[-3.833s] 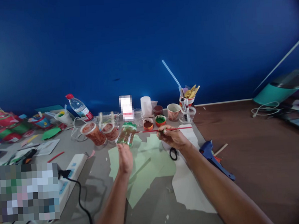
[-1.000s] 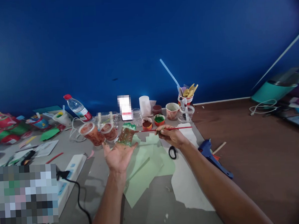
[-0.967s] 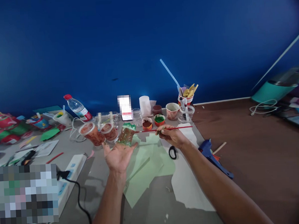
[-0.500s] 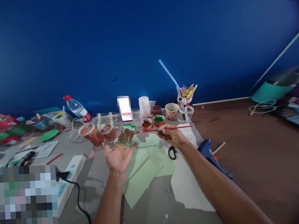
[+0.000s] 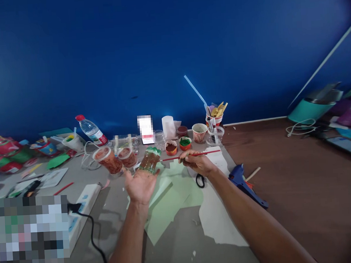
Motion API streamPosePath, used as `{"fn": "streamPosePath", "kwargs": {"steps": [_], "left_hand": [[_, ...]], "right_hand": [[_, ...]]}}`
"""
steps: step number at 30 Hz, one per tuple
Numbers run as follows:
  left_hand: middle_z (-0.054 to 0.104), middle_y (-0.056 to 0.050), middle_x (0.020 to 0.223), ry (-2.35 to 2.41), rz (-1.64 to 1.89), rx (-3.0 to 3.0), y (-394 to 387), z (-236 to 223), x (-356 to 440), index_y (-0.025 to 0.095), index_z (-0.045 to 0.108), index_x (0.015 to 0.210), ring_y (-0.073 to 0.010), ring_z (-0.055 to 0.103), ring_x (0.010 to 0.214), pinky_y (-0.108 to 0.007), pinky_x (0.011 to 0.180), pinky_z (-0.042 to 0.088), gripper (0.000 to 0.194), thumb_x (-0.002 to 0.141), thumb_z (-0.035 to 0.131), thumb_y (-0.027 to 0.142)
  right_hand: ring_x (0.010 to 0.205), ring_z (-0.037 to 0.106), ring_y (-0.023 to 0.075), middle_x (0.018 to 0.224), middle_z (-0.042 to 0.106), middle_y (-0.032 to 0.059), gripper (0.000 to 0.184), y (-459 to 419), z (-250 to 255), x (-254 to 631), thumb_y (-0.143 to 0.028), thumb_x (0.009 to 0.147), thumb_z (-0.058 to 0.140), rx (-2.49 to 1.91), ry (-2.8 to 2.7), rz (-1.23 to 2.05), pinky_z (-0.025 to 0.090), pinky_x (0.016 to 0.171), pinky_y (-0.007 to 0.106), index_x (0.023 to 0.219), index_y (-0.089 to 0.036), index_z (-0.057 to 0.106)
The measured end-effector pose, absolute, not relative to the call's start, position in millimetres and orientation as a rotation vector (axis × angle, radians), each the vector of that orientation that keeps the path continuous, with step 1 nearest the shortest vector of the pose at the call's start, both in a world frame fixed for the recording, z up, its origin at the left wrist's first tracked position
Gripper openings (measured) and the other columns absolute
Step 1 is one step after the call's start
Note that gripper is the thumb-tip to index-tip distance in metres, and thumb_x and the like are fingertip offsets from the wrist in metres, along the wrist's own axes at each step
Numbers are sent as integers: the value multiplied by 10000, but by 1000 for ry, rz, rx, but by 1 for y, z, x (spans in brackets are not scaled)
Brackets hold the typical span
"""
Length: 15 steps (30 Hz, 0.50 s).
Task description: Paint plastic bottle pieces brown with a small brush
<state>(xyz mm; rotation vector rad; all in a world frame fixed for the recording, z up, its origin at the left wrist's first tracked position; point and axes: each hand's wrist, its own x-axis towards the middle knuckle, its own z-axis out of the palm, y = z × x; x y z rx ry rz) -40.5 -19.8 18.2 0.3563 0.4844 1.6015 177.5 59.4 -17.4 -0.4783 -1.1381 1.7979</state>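
My left hand (image 5: 141, 184) is turned palm up and holds a clear plastic bottle piece (image 5: 149, 162), painted brown on the body and green along its upper rim. Thumb and little finger stick out to either side; the other fingers are hidden by the piece. In my right hand (image 5: 196, 162) a thin red paintbrush (image 5: 172, 158) is pinched between the fingers, lying almost level. Its tip points left, at the right side of the piece; whether it touches I cannot tell. Behind stand a cup of brown paint (image 5: 171, 148) and a cup of green paint (image 5: 185, 143).
Two brown-stained cups (image 5: 108, 160) stand left, near a water bottle (image 5: 91, 130). Green paper (image 5: 170, 202), white paper (image 5: 221, 219), scissors (image 5: 200, 181) and a blue glue gun (image 5: 247, 186) lie below and right. A power strip (image 5: 84, 209) is at left; a lit phone (image 5: 146, 129) stands behind.
My right hand and the brush have shifted slightly left and down, with the brush tip still beside the bottle piece. The whole view has turned a little. Both hands keep their hold.
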Motion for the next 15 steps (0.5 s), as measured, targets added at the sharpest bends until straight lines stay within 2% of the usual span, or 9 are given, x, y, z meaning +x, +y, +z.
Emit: {"fn": "streamPosePath", "kwargs": {"steps": [5, 10, 15], "left_hand": [[688, -163, 1164, 546, 1617, 319, -20, 23, -39, 185, 686, 1075, -336, 561, 1160, -541, 901, 427, 753, 858, 246, 757], [652, -156, 1256, 501, 1612, 321, -21, 28, -39, 223, 664, 1143, -353, 533, 1210, -591, 922, 407, 744, 875, 199, 738], [652, -158, 1264, 483, 1602, 341, -20, 23, -41, 223, 651, 1182, -353, 548, 1205, -579, 931, 416, 747, 867, 221, 746]], "right_hand": [[558, 459, 107, 725, 725, 56, 217, 58, -17, 175, -343, 631, 815, -473, -1159, 1803, 302, 528, 261, 753, -176, 750], [563, 460, 111, 735, 729, 59, 216, 57, -17, 174, -349, 644, 812, -459, -1154, 1811, 312, 532, 267, 763, -182, 747], [563, 456, 113, 723, 725, 59, 211, 58, -15, 174, -337, 636, 819, -469, -1177, 1829, 323, 537, 273, 758, -183, 745]]}}
